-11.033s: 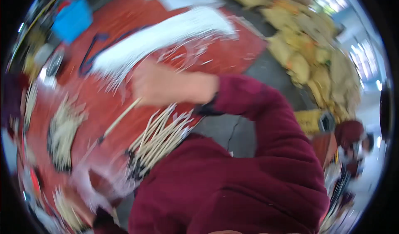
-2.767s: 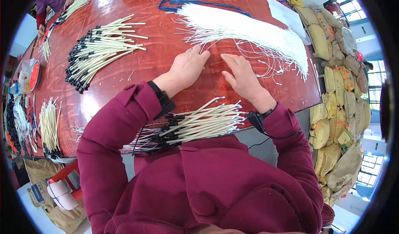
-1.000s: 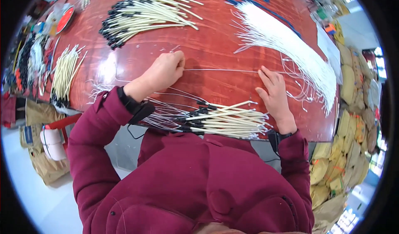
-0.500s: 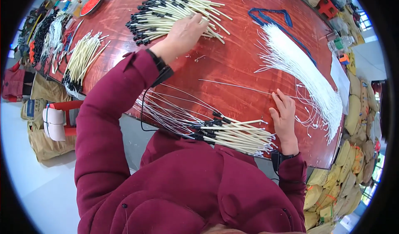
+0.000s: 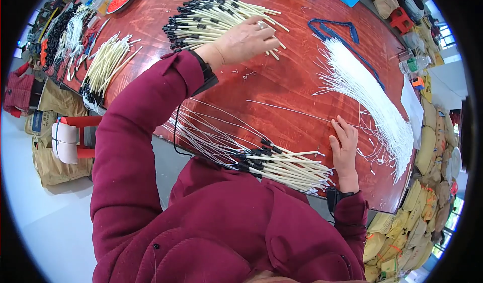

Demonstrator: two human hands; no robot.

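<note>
My left hand (image 5: 249, 41) is over the right side of a pile of cream tubes with black fittings (image 5: 201, 24), its fingers bent and spread apart, palm down; its thumb is hidden. My right hand (image 5: 345, 149) rests on the table at the right, fingers apart, with its fingertips on a single thin white cord (image 5: 289, 110) stretched leftward across the red surface. Close to my body lies a bunch of cream tubes threaded on white cords (image 5: 287, 166), with black fittings at their left ends and cords trailing left.
A thick bundle of white cords (image 5: 370, 97) lies right, beside a dark blue strap (image 5: 332, 24). Another bunch of tubes (image 5: 107, 64) lies left on the red table (image 5: 226, 89). A dish of red pieces (image 5: 121, 0) stands far left. Sacks (image 5: 402, 227) are stacked beyond the right edge.
My left hand has shifted right across the tube pile, and its fingers have spread. My right hand stays at the cord. The whole view has shifted slightly.
</note>
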